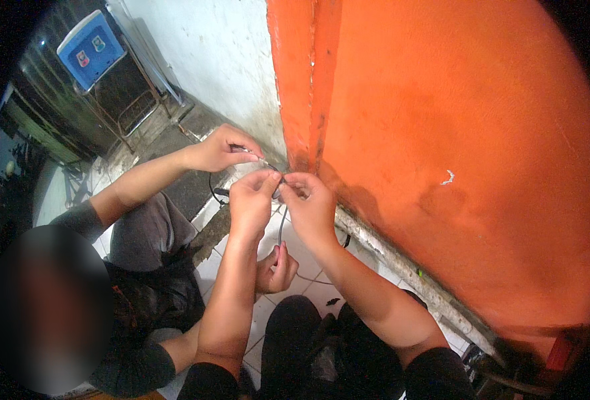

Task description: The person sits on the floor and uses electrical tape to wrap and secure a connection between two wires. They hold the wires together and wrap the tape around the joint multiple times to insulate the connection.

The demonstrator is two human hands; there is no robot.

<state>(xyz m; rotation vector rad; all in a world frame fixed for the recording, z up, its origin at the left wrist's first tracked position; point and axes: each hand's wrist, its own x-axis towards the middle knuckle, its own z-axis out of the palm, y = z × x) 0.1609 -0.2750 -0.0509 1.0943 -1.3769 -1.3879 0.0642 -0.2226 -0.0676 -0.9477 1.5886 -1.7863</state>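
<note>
My left hand [251, 200] and my right hand [311, 207] meet in the middle of the view, fingertips nearly touching. Both pinch a thin cable [281, 230], dark where it passes between my fingers and grey where it hangs below them. A person sitting at my left has one hand [223, 149] closed on the upper-left end of the same line, where a pale bit shows at the fingertips. That person's other hand [279, 270] grips the grey part lower down, behind my left forearm. My fingers hide the exact spot being held.
A black cord [213, 187] loops below the other person's upper hand. An orange wall [455, 120] rises close on my right, with a rough ledge [401, 270] along its foot. White floor tiles [315, 293] lie beneath. A blue-backed chair [95, 50] stands at the far left.
</note>
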